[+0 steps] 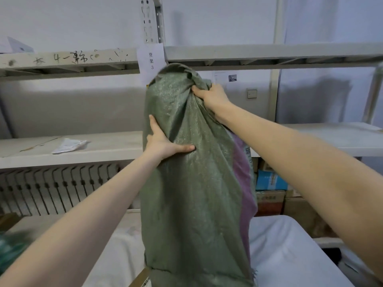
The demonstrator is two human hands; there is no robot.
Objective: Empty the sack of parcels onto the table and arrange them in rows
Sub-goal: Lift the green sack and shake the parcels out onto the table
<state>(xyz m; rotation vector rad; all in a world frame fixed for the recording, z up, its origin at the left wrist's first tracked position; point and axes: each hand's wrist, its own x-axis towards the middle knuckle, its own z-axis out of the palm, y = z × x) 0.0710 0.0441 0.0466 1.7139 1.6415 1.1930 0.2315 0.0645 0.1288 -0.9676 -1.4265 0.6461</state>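
One woven sack point(196, 183), long axis vertical, mouth down over table point(290, 245). My right hand point(209, 96) fists its bunched top; left hand point(165, 141) clasps its side, midway.

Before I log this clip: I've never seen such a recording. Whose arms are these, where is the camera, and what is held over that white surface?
No machine here: the single picture comes from a camera worn on a person's head, looking forward and down, so both bare arms are the wearer's own. The right hand grips the bunched upper end of a green woven sack; the left hand holds its side lower down. The sack hangs over a table covered in white. At its bottom edge a cardboard corner peeks out, perhaps a parcel. Behind stand metal shelves, with stacked boxes at the right.
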